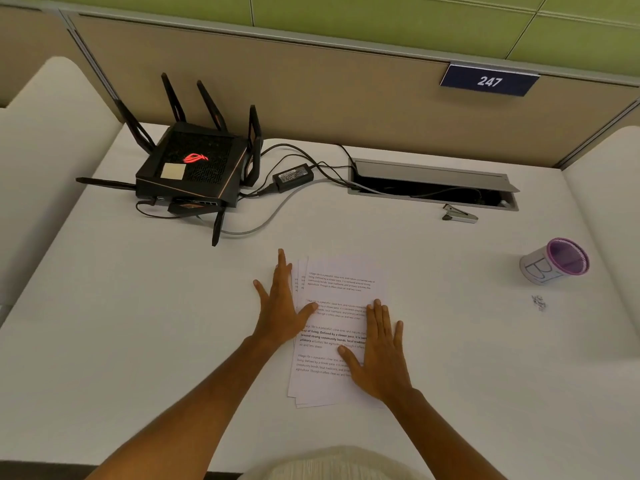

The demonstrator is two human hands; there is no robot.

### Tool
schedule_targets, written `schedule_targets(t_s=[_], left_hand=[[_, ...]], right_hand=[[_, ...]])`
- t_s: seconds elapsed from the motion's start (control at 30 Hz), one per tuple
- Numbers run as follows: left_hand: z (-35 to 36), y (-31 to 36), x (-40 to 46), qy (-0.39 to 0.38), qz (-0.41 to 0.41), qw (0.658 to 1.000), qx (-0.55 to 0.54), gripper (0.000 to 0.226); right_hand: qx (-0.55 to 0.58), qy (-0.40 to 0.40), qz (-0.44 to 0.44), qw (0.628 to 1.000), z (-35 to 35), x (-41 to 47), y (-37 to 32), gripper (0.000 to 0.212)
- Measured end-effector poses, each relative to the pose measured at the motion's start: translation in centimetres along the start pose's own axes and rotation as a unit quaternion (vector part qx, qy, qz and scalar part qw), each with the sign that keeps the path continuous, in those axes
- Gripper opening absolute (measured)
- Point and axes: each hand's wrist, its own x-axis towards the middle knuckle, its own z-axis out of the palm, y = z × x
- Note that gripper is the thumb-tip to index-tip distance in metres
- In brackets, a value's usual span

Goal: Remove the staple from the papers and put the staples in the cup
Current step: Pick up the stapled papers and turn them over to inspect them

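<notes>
Right hand (pixel 379 351) lies flat on the lower right part of the papers (pixel 337 327), fingers straight and slightly spread, pressing down and pinching nothing. Left hand (pixel 282 306) also flat: palm on the worktop (pixel 138 341) at the stack's left edge, thumb reaching onto the sheets, fingers straight.

Papers: several printed sheets, fanned a little at the left and bottom edges, lying in the middle of the worktop. No staple can be made out in them from here; too small to tell.

Judgement: step in hand looks like squaring or steadying the stack before working on a corner. To do it well, keep one palm pressing near the stapled corner so the sheets cannot slide, and free the other hand for the tool.

Further right, a small scatter of what may be loose staples (pixel 539 302) sits on the worktop, near the cup (pixel 554 261) but outside it; these would want collecting. Cup has a purple rim and stands well apart from the papers.

Beyond that, a small metal stapler or staple remover (pixel 460 214) lies just in front of the open cable tray (pixel 433 185). Far left: a black router (pixel 194 168) with its cables.
</notes>
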Motion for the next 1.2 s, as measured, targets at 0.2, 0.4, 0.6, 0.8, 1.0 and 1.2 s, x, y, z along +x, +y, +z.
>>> schedule_targets(t_s=[0.2, 0.4, 0.6, 0.8, 1.0, 1.2], left_hand=[[0.2, 0.9, 1.6, 0.074, -0.068, 0.995, -0.028, 0.128], [-0.9, 2.4, 3.0, 0.019, -0.126, 0.984, 0.124, 0.062], [0.2, 3.3, -0.4, 0.029, -0.085, 0.996, -0.019, 0.027], [1.8, 4.3, -4.6, 0.012, -0.082, 0.989, -0.124, 0.031], [0.0, 5.6, -5.4, 0.023, -0.121, 0.963, -0.239, 0.035], [-1.0, 6.7, -5.6, 0.047, -0.164, 0.919, -0.356, 0.042]], right_hand=[[0.013, 0.018, -0.003, 1.000, 0.3, -0.2, -0.1, 0.105], [0.019, 0.013, -0.005, 1.000, 0.4, -0.2, 0.2, 0.104], [0.024, 0.009, -0.009, 1.000, 0.4, -0.3, 0.5, 0.104], [0.204, 0.063, 0.014, 0.977, -0.2, -0.6, 0.4, 0.100], [0.466, 0.100, 0.173, 0.862, -4.2, -0.8, 0.8, 0.086], [0.565, 0.071, 0.154, 0.808, -7.2, -1.7, -0.9, 0.029]])
